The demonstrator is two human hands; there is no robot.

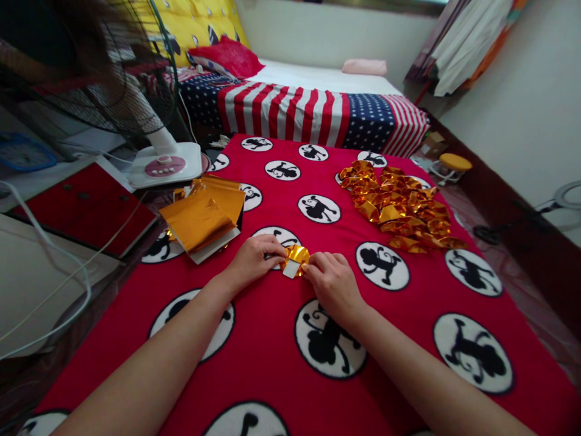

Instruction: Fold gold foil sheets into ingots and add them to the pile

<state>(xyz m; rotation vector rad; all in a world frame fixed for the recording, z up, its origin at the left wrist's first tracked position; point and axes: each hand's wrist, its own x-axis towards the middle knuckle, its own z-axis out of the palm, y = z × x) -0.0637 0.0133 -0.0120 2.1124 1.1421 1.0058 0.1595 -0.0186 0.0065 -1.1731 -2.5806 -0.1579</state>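
Note:
Between my two hands, low over the red cloth, is a small folded piece of gold foil paper [296, 254] with a white patch of its backing showing. My left hand [256, 257] pinches its left edge between thumb and fingers. On the right edge, the closed fingers of my right hand [333, 278] grip the same piece. A stack of flat gold foil sheets [200, 218] lies to the left, beyond my left hand. Farther off on the right is a heap of folded gold foil pieces [399, 209].
The red cloth [281, 327] with monkey circles covers the table. A white-based electric fan [166, 163] stands at the left, beside a dark red panel [86, 206] and a loose white cable [49, 245]. Behind is a bed with a striped, starred cover [290, 112]. A yellow-topped stool [455, 162] stands at right.

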